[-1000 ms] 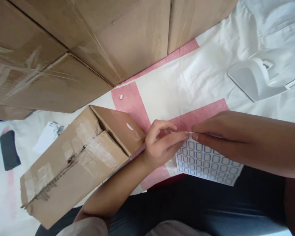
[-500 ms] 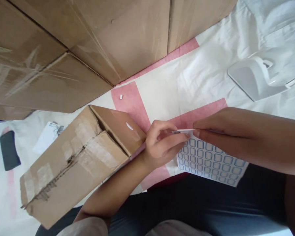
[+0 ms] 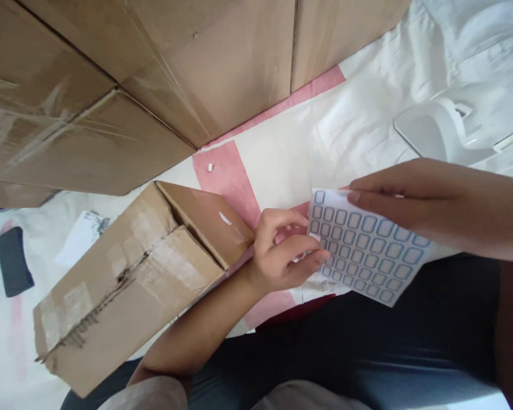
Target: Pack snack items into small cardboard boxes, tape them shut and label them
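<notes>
A white sheet of blue-outlined label stickers [image 3: 361, 247] is held by my right hand [image 3: 406, 196], thumb and fingers pinching its upper edge. The sheet tilts over my lap, with rows of rounded squares facing up. At the sheet's left edge is my left hand [image 3: 284, 250], its fingers curled and thumb and index close together. A small whitish bit shows between those fingertips, too small to make out. Just left of that hand stands a taped brown cardboard box [image 3: 123, 285], partly torn along its seam.
Large taped cartons [image 3: 222, 62] line the far side. A white plastic piece [image 3: 448, 131] lies on the bedsheet [image 3: 290, 154] at right. At left are a dark case [image 3: 15, 262] and a printed paper [image 3: 83, 236]. One tiny white bit [image 3: 210, 167] rests on a pink stripe.
My right hand has moved up and turned the sticker sheet to face the camera more, showing its top-left corner. My left hand has stayed nearly in place, its fingertips slightly shifted.
</notes>
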Demonstrator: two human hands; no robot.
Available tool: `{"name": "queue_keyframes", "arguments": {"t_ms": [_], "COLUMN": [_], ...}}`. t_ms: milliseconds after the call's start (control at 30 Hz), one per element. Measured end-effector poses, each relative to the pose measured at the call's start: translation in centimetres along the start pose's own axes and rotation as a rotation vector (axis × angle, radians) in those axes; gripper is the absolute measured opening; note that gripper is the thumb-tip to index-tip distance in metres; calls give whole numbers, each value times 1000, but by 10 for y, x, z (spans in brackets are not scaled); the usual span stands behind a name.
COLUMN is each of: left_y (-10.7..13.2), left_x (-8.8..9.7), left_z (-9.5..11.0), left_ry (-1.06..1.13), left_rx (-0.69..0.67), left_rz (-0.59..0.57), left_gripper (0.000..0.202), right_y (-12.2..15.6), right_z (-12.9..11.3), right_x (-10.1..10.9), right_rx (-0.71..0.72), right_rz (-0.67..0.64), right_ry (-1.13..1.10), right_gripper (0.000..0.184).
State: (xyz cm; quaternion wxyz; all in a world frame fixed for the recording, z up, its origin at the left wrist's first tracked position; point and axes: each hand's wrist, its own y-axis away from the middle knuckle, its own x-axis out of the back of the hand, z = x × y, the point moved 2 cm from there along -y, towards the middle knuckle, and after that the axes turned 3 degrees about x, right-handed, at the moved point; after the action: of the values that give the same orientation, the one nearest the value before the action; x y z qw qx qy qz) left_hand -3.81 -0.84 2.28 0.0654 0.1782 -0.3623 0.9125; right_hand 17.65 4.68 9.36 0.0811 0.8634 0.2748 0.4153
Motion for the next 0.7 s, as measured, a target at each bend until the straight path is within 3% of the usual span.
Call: {"name": "queue_keyframes", "arguments": {"t_ms": [67, 133, 200, 233, 267, 333, 400, 467, 567, 700], "left_y": [0, 1, 2, 2, 3, 3, 3, 4, 4, 6], "left_x": [1, 1, 1, 1, 1, 0, 0, 1, 2, -1], "left_z": [0, -1, -2, -3, -4, -5, -6, -6, -7, -9], "left_ry": [24, 62, 90, 92, 86, 71, 75, 80, 55, 82], "left_rx": [5, 29, 80, 112, 143, 182, 194, 193, 203, 152], "left_rz": [-8, -6, 10, 24, 37, 58, 68, 71, 73, 53], "left_gripper": [22, 26, 29, 30, 31, 33, 33, 33, 36, 36], "right_y": [-7, -10, -9, -8, -7, -4, -3, -2, -1, 4], "right_z": [8, 15, 15, 13, 9, -1, -14, -23, -25, -12], "right_x": [6, 13, 17, 15, 12, 0, -13, -20, -12, 17], "right_rx": [-180, -254, -121, -3, 131, 356, 480, 523, 506, 276], "right_rz": [20, 247, 470, 508, 486, 293, 90, 23, 213, 574], "right_ry": [103, 263, 373, 373, 331, 179, 62, 36, 84, 154], "right_gripper": [40, 22, 47, 58, 61, 46, 27, 18, 17, 8]}}
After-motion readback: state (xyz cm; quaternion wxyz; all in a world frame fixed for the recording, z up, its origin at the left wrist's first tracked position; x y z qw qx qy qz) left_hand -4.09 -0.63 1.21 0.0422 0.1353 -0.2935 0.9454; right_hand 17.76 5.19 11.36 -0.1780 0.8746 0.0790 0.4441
